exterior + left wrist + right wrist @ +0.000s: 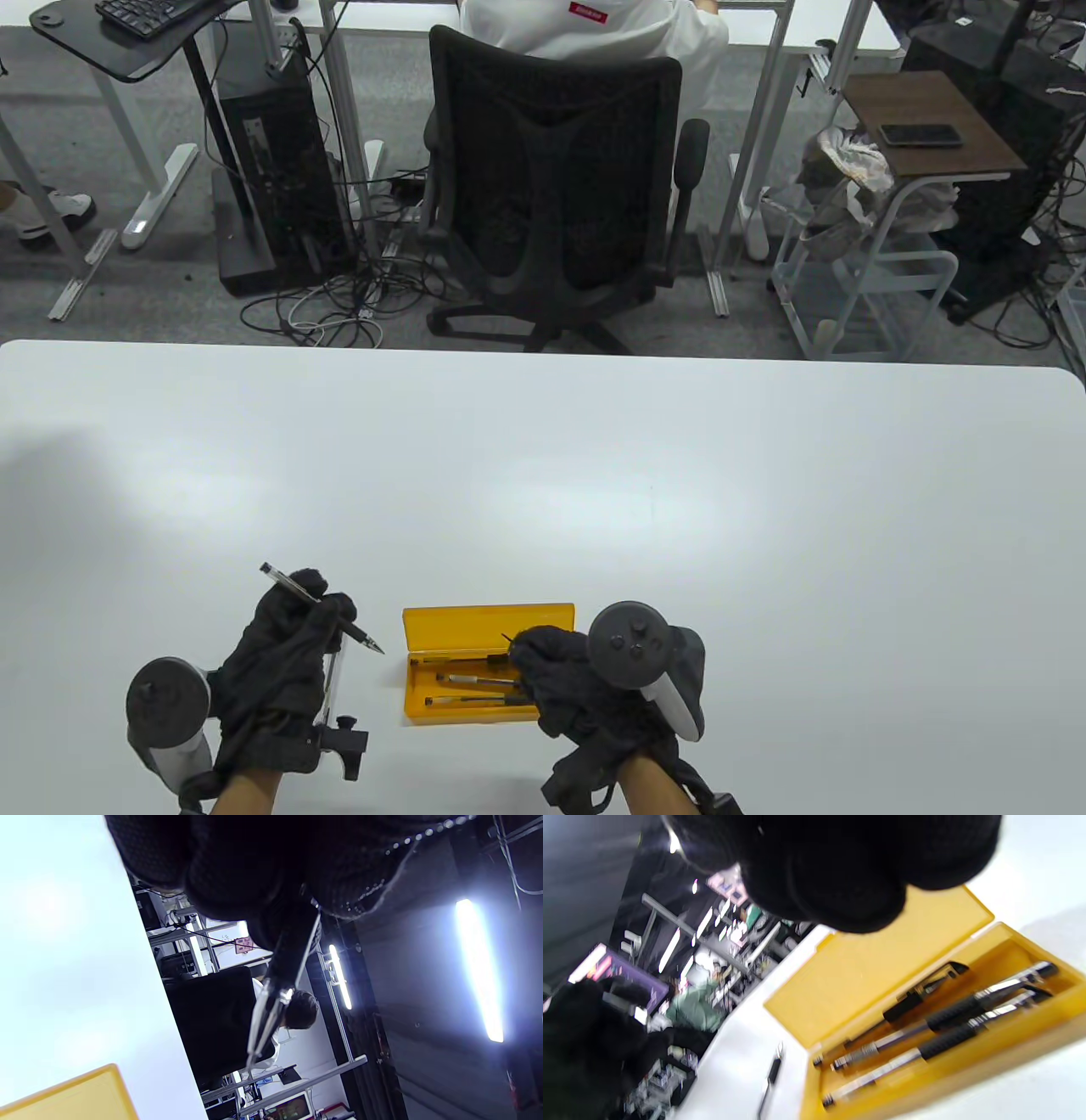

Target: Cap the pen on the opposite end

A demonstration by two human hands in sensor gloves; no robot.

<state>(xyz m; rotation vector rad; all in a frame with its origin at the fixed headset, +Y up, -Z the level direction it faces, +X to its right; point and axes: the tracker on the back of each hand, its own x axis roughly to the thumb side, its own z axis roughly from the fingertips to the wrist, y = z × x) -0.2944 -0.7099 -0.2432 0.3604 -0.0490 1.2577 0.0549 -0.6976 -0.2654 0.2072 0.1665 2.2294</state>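
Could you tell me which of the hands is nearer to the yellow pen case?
Right. The right hand is over the yellow case's right end; the left hand, holding a pen, is apart, leftward.

The table view looks down from high at the white worktop (543,475) toward the office behind. Both wrist views sit close under their gloves, tilted sideways; all three share the yellow case (475,675).

The table view is bright and sharp, with soft white glare across the table (543,475) and a faint grey shadow at its left edge. In the left wrist view 2 ceiling strip lights (479,969) bloom hard, and the table burns out white. The right wrist view is motion-blurred; the yellow case (882,971) stays legible, the background smeared.
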